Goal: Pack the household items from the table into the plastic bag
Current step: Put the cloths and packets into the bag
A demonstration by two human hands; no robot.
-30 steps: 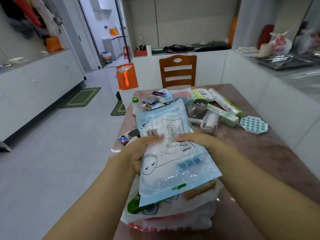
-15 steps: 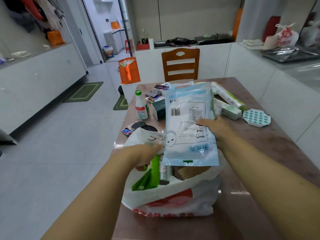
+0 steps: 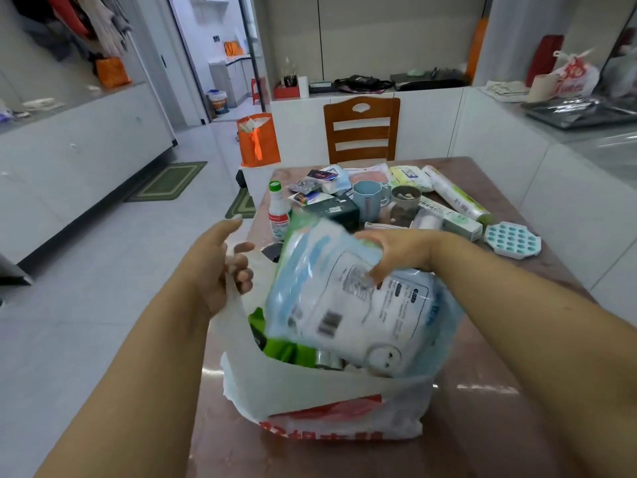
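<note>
Tipped over from the upright hold of half a second ago, the pale blue packet (image 3: 348, 305) now lies slanted across the mouth of the plastic bag (image 3: 310, 391), its lower end already inside on top of a green package (image 3: 279, 343). The right hand (image 3: 396, 257) has its grip closed over the packet's far edge, fingers curled onto the printed face, pressing it down. The left hand (image 3: 220, 267) pinches the bag's rim at the left side and lifts it to keep the mouth wide. The bag stands at the near edge of the desk (image 3: 499, 391) and looks roughly full to the brim. Packing appears well under way but far from finished: at the far end of the desk a white bottle (image 3: 277, 215), a blue mug (image 3: 367, 201), a dark box (image 3: 332, 212), a long roll (image 3: 455, 194), a boxed tube (image 3: 451, 219), a teal perforated tray (image 3: 512, 239) and several small packets (image 3: 324, 184) still wait. Beyond the far edge stands a wooden chair (image 3: 362, 129).
</note>
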